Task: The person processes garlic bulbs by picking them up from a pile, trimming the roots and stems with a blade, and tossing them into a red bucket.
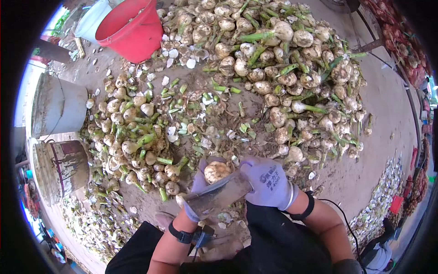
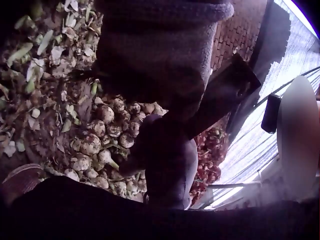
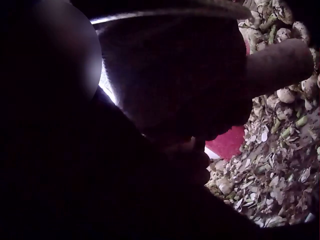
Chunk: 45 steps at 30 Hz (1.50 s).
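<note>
Well away from the red bucket (image 1: pixel 132 28), at the person's end of the ground (image 1: pixel 392 105), a garlic bulb (image 1: pixel 216 171) is held in the gloved left hand (image 1: pixel 199 179), whose fingers are curled round it from behind. On the side of the bulb farthest from the bucket, a broad metal blade (image 1: pixel 219 195) is laid across, close against the bulb; whether it touches cannot be told. One end of the blade is gripped in the gloved right hand (image 1: pixel 269 182), with the fingers closed round it. Both hands are thus occupied, neither one spread wide.

Right beside the bucket a large heap of stalked garlic (image 1: pixel 283 68) is piled, spreading away from it toward the hands. A smaller heap of bulbs (image 1: pixel 132 132) is seen between the bucket and the left hand, mixed with cut green stalk pieces (image 1: pixel 182 128). White peel scraps (image 1: pixel 173 54) are scattered close under the bucket. Two grey pails (image 1: pixel 59 107) are stood farther from the bucket, just beyond the smaller heap. Little beyond dark glove fabric is shown in the wrist views.
</note>
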{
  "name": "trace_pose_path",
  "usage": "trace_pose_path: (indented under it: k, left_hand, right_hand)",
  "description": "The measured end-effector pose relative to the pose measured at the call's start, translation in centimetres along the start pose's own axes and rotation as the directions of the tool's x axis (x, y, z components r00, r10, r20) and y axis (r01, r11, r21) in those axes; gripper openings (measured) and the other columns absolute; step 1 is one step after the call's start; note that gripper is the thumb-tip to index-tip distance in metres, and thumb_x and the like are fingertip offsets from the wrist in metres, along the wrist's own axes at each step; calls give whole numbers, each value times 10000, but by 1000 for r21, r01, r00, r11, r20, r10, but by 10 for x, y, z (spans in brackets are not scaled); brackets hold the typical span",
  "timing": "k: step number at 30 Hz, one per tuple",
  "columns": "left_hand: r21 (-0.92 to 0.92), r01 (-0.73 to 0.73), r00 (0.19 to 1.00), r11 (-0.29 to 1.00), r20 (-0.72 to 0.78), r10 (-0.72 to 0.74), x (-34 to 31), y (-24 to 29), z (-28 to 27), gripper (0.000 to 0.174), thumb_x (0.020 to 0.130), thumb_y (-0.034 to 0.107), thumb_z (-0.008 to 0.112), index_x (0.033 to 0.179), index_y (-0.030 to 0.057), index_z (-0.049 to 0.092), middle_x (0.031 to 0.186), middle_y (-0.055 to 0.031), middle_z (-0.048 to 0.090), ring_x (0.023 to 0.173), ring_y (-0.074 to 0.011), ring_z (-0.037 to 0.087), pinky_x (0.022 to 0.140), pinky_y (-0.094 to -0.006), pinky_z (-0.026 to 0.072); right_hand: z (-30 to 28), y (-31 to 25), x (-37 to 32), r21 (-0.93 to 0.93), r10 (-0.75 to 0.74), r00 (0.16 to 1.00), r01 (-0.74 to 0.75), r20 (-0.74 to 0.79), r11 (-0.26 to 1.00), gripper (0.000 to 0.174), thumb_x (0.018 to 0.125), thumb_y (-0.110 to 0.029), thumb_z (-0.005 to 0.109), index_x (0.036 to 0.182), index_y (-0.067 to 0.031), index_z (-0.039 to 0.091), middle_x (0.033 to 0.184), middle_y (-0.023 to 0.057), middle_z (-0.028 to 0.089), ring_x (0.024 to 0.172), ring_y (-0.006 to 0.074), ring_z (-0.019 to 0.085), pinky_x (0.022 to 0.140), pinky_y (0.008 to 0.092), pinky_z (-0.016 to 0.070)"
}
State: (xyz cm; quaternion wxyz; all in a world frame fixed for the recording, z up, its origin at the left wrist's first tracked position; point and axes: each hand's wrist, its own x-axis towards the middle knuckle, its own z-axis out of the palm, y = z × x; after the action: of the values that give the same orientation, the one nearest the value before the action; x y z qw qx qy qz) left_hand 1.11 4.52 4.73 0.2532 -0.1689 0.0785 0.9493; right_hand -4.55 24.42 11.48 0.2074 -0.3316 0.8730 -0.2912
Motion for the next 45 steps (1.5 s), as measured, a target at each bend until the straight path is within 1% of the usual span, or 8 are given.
trace_pose_path:
  k: [3,8,16,22,28,33,37,45]
  left_hand:
    - [-277,215,970,936,172,-172,0,3,11,473,995,430,386,1273,56,469,1204,-91,575,1030,-217,583,1002,-384,439]
    - [789,-120,979,603,-6,203,-18,-1,4,608,822,277,702,1307,13,446,1259,-104,540,1154,-203,525,1053,-381,369]
    - [571,-499,686,651,-199,700,29,-28,41,352,821,37,704,1123,53,524,999,-35,597,846,-143,605,722,-256,527]
    - [307,-778,513,549,-193,836,-22,92,2,135,955,140,547,1072,84,584,993,-35,608,828,-134,606,743,-236,515]
    - [501,-90,864,860,-390,318,24,-2,3,355,955,302,538,1195,41,539,1072,-75,618,934,-203,603,800,-335,494]
    - [75,192,976,978,89,-198,59,-31,5,401,944,358,531,1236,85,507,1113,-89,595,996,-185,574,868,-390,492]
    - [592,207,954,779,-299,-26,47,-13,13,473,915,197,620,1303,20,417,1075,-117,614,961,-197,605,819,-314,510]
    - [860,-162,972,484,54,230,9,-7,16,846,759,135,759,1406,22,225,1180,-104,544,1019,-140,562,938,-294,456]
  right_hand:
    - [16,14,0,-24,-84,977,81,-198,996,416,554,-227,678,924,-72,568,990,129,590,794,335,596,671,407,485]
    - [63,80,-1,261,398,847,-320,-353,911,305,719,-281,688,872,-26,618,802,160,591,753,340,604,645,399,472]
    - [45,23,-9,575,541,768,-627,342,526,447,880,-388,547,895,53,623,910,209,671,826,367,654,781,401,511]
    - [25,108,-22,-80,550,660,-674,-512,735,479,813,-421,619,981,25,571,908,189,634,826,339,646,751,383,523]
    - [35,150,-13,-8,565,562,-714,-604,701,321,763,-304,676,865,-14,582,820,175,609,777,367,612,691,436,499]
    - [25,36,-35,67,267,940,-259,-212,964,260,728,-225,672,899,-64,560,860,140,592,797,354,596,692,431,480]
    - [13,14,-27,280,-44,999,48,-21,959,289,703,-202,673,905,-52,531,850,128,545,786,326,589,673,401,484]
    - [-13,10,-4,-56,144,982,-152,-123,987,327,622,-202,678,881,-64,535,876,127,542,784,356,573,689,407,474]
